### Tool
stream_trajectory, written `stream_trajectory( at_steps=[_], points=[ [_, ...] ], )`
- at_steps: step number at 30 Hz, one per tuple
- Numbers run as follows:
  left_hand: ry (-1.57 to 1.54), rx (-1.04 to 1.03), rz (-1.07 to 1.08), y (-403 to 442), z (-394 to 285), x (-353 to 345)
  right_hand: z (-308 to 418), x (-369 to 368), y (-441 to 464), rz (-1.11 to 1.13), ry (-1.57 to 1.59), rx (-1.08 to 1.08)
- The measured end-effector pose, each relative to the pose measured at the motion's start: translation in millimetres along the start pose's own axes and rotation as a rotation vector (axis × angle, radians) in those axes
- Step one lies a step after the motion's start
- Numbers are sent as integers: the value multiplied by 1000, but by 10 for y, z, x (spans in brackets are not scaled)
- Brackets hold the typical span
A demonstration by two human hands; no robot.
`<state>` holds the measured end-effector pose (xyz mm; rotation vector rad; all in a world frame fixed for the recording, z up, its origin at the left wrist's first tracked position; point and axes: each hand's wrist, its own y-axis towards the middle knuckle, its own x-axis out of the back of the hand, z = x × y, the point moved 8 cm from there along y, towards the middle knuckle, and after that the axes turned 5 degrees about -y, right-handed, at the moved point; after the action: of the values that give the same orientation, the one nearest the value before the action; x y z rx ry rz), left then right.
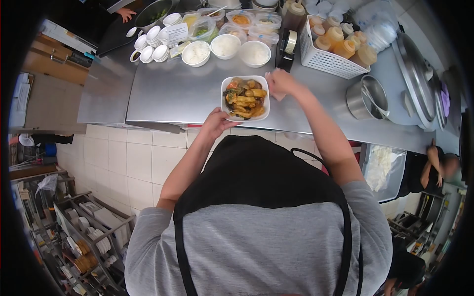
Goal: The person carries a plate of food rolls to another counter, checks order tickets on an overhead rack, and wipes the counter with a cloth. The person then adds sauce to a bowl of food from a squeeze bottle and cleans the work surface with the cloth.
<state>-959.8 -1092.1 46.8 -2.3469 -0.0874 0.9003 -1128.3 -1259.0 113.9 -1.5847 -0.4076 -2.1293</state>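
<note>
A square white bowl [267,102] of cooked food [245,101], with brown-yellow pieces and dark vegetables in sauce, is at the front of the steel counter. My left hand [215,123] grips the bowl's near left corner, thumb near the rim and fingers partly hidden beneath it. On the opposite side, my right hand [283,83] is closed around a pinkish cloth [279,94], held against or just beside the bowl's right rim. Behind the bowl stand white bowls of rice [197,52].
Small stacked white cups [160,53] and clear food tubs [242,18] line the counter's back. A tape dispenser [287,49] and a white basket of sauce bottles [340,63] are to the right, beside a metal pot [355,101]. Other people stand at the edges.
</note>
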Motion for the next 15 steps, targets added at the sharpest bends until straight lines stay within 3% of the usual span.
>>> stream_trajectory(
  at_steps=[2,3,5,6,8,11,15],
  points=[
    [-92,-16,-55,1,95,12,-140,-149,-177,418,-115,85],
    [-93,-17,-54,-31,59,3,-236,-121,-206,417,-116,86],
    [119,197,109,-142,116,-116,-529,54,-195,200,280,-166],
    [120,197,109,-132,67,-78,-474,66,-212,200,280,-166],
    [355,72,-98,-28,-208,147,-337,289,-218,-116,317,-149],
    [395,-96,-109,127,-503,157,-168,111,-127,-149,419,-169],
    [447,-39,-75,256,-549,103,-210,-129,53,-129,464,-286]
  ],
)
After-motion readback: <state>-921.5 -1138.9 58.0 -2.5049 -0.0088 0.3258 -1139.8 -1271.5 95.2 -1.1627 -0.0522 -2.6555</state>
